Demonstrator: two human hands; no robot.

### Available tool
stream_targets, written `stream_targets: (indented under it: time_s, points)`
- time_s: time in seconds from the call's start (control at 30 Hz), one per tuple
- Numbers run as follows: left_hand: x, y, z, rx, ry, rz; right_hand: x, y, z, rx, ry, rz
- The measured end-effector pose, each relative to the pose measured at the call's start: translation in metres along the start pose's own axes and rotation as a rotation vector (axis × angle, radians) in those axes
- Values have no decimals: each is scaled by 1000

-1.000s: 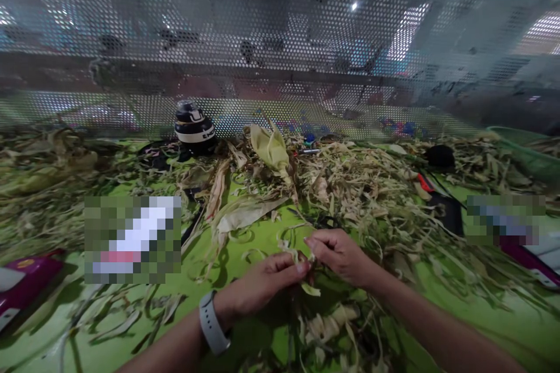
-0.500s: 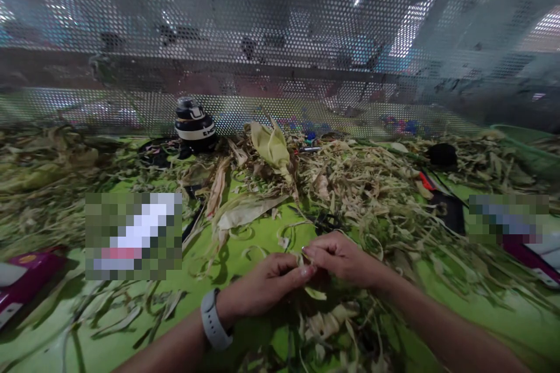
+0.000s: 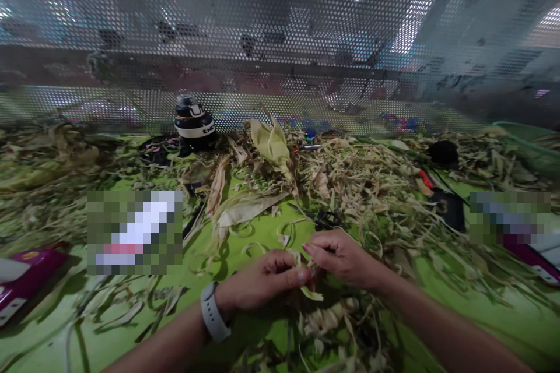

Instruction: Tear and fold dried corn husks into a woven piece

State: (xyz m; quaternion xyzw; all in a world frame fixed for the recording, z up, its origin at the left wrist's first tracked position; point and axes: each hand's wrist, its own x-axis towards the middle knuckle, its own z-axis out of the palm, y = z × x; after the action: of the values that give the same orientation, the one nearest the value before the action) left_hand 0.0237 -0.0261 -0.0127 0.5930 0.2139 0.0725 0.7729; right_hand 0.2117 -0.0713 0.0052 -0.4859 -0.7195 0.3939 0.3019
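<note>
Low in the centre, my left hand, with a pale watch strap on its wrist, pinches a yellow-green leaf strip between thumb and fingers. The strip's lower end hangs below the thumb. Close on its right, my right hand has its thumb and fingertips pressed together beside the strip's upper part; what lies between them is too small to make out. Below the hands lies a curled pale husk piece. Beyond them, a large yellowish husk stands out among dry strips.
Dry strips cover much of the green surface. A black bottle stands near the perforated metal screen. Black scissors lie beyond my right hand. Purple objects are at the left and right.
The strip shows more between my hands, as my left fingers have shifted slightly. My right hand's fingertips have moved a little and remain close to the left thumb.
</note>
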Motion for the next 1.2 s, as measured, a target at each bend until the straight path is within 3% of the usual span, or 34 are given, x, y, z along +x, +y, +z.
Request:
stream_targets:
  time_s: [0.1, 0.27, 0.3, 0.37, 0.47, 0.63, 0.77, 0.9, 1.0, 1.1, 1.2]
  points:
    - [1, 0, 5, -135, 53, -17, 1, -1, 1, -6, 22, 9]
    - [8, 5, 11, -228, 341, 19, 0, 0, -3, -197, 519, -24]
    - [9, 5, 11, -246, 408, 39, -1, 0, -2, -254, 518, -49]
    - [11, 5, 11, -247, 487, 70, -1, 0, 0, -304, 365, -84]
    - [12, 3, 10, -230, 472, 102, -1, 1, 7, -212, 181, -34]
    - [10, 6, 7, -198, 323, 92, 2, 9, 13, -72, 233, 39]
    - [9, 7, 6, -238, 286, 106, 2, 10, 9, -31, 282, 66]
    - [11, 4, 10, -426, 433, 159, -2, 3, 5, -44, 385, 39]
    - [11, 2, 14, -527, 532, 192, -5, -4, 9, -157, 362, -47]
    - [10, 2, 17, -461, 588, 185, -6, -7, 16, -369, 287, -94]
    - [8, 5, 20, -342, 620, 207, -3, -4, 24, -463, 294, -92]
